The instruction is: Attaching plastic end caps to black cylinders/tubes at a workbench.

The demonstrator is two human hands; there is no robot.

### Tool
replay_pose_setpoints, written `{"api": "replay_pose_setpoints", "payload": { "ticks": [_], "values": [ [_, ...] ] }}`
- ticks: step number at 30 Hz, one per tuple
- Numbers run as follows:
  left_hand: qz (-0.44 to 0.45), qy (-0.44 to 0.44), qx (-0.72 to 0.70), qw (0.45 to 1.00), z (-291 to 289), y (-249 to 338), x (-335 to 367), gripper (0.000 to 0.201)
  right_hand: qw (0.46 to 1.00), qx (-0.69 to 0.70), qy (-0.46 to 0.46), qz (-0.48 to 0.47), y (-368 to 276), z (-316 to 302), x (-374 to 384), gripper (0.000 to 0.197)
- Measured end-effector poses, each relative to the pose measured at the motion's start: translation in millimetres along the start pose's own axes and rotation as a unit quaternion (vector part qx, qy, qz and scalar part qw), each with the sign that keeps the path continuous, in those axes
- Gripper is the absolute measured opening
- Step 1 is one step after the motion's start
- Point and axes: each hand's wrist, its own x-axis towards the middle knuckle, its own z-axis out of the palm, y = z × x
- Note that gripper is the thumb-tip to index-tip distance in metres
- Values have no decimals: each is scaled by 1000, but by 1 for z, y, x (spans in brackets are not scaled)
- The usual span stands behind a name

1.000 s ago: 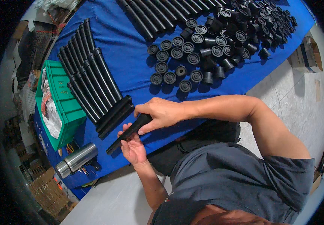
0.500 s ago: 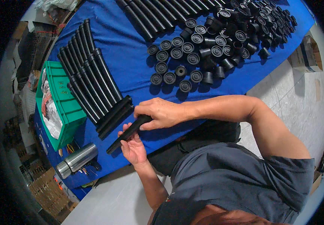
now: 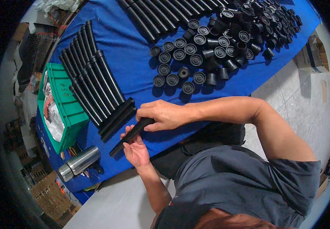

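Observation:
A short black tube slants over the blue cloth between my two hands. My left hand supports its lower part from beneath, thumb on one side and fingers on the other. My right hand is wrapped over the upper end, so that end is mostly hidden; whether a cap sits there I cannot tell. Just beyond my hands, two black tubes lie side by side across the ends of a row of longer black tubes. Several round black caps with ringed tops stand farther off to the right.
A blue cloth covers the table. At the left is a green crate with crumpled paper inside, and nearer lies a steel bottle. More tubes line the far edge. A cardboard box rests on the floor at right.

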Motion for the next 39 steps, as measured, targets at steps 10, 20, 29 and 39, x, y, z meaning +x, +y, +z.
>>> {"api": "replay_pose_setpoints", "payload": {
  "ticks": [10, 20, 29, 39],
  "values": [
    [-3, -3, -9, 1000, -2, 2, -1, 34, 999, 10, 4, 32, -1, -2, 2, 37],
    [-2, 5, 7, 1000, 0, 1, -1, 34, 983, 6, -78, 164, -10, -11, 5, 35],
    [-6, -2, 11, 1000, 1, 1, 0, 32, 973, 16, -128, 190, -10, -16, 8, 37],
    [8, -10, 14, 1000, 0, 1, -1, 30, 955, 104, -128, 248, -11, -14, 7, 37]
  ]
}}
